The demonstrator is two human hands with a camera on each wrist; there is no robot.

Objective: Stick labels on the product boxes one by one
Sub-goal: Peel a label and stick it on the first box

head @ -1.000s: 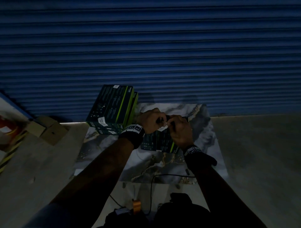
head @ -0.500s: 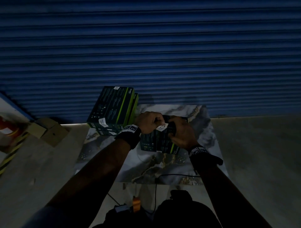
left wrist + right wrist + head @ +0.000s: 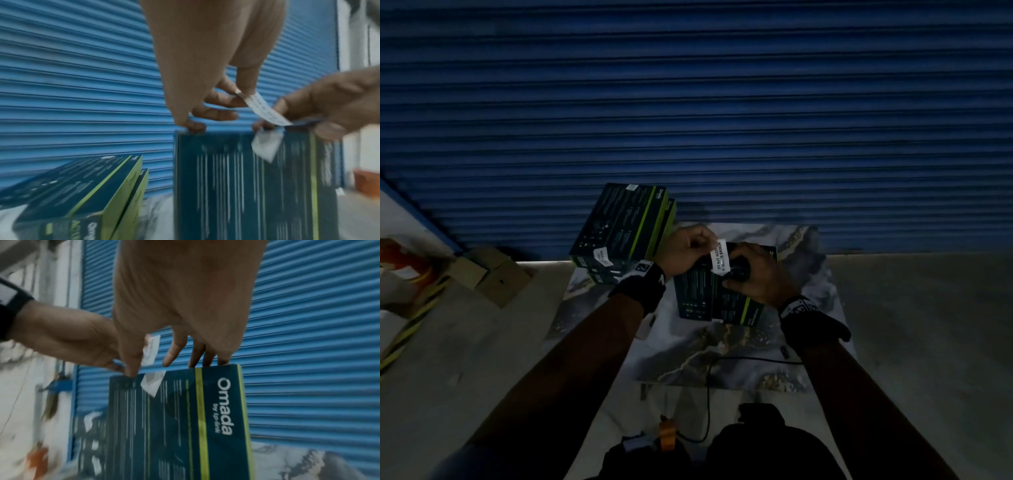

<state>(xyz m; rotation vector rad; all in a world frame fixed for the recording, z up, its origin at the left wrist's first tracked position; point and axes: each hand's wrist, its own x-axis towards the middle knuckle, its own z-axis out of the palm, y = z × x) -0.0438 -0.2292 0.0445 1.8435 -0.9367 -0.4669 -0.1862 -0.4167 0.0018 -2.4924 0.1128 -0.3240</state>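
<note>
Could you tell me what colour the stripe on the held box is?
Lime green, on the dark teal box; clearest in the right wrist view.

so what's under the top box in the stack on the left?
A second matching box sits under the top box, slightly offset. Under that is the marbled board; any further box is hidden.

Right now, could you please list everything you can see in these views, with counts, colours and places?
Label: one, white with black print, pinched above the upright box.
Upright box: one, dark with green stripe, standing on the slab.
Stacked boxes: two, dark and green, left on the slab, each labelled.
Slab: one, grey-white marble pattern, on the floor.
Shutter: one, blue, behind.
Cardboard boxes: two, brown, far left.
Cable: one, black, near edge.
Left hand: pinches the label.
Right hand: grips the box top.
</note>
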